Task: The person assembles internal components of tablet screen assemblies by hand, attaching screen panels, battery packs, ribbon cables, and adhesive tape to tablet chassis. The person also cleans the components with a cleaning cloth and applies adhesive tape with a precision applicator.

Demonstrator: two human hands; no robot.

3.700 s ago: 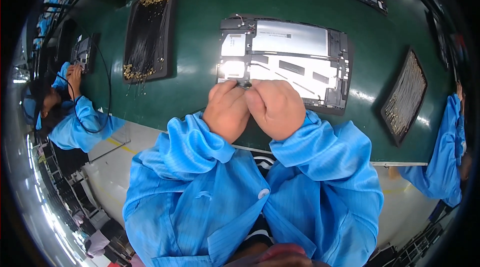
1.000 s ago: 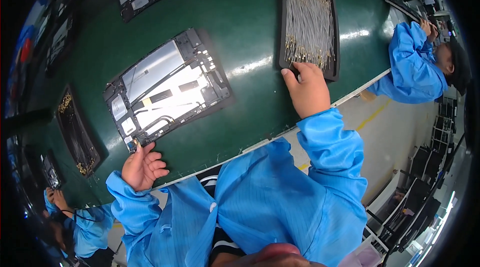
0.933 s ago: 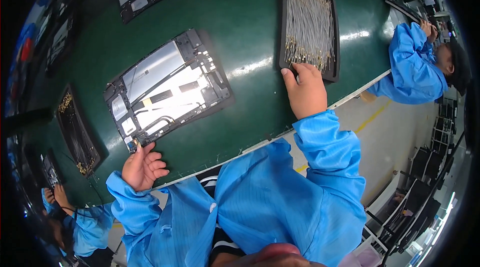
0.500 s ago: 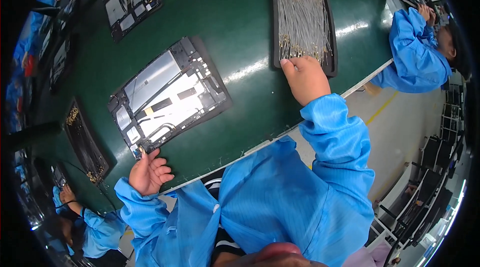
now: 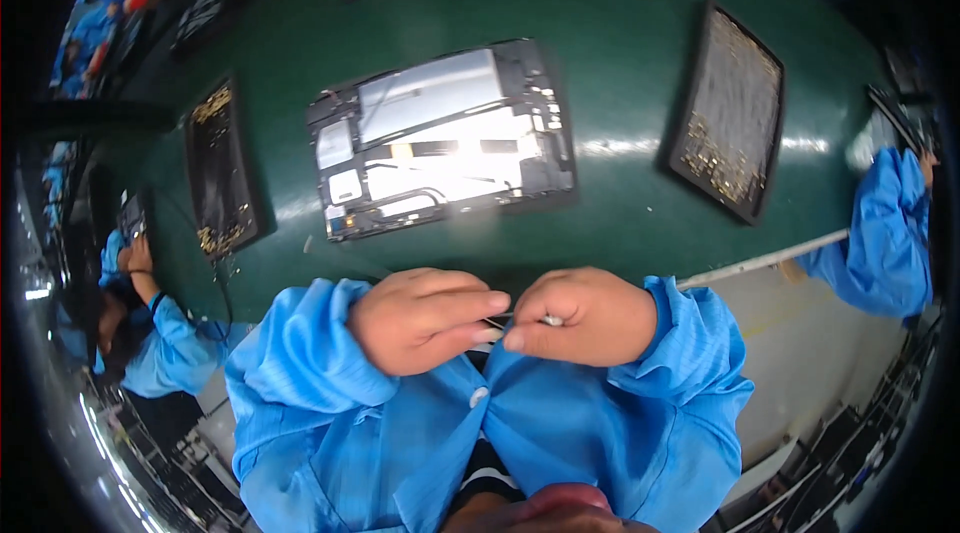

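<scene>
Pinching a thin strand (image 5: 503, 315), narrow grip in left hand (image 5: 428, 321) and right hand (image 5: 590, 318); could kink it by pulling unevenly.

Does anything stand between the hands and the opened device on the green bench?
Nothing visible does: green tabletop lies between the opened device and both the left hand and right hand. The left tray and right tray lie off to either side.

The person wears a loose, bright-blue thin-fabric work coat (image 5: 345, 448) with wide, wrinkled long sleeves (image 5: 300, 358). A round white button (image 5: 478, 397) fastens its front. Beneath shows a black garment with white stripes (image 5: 488, 473).
</scene>
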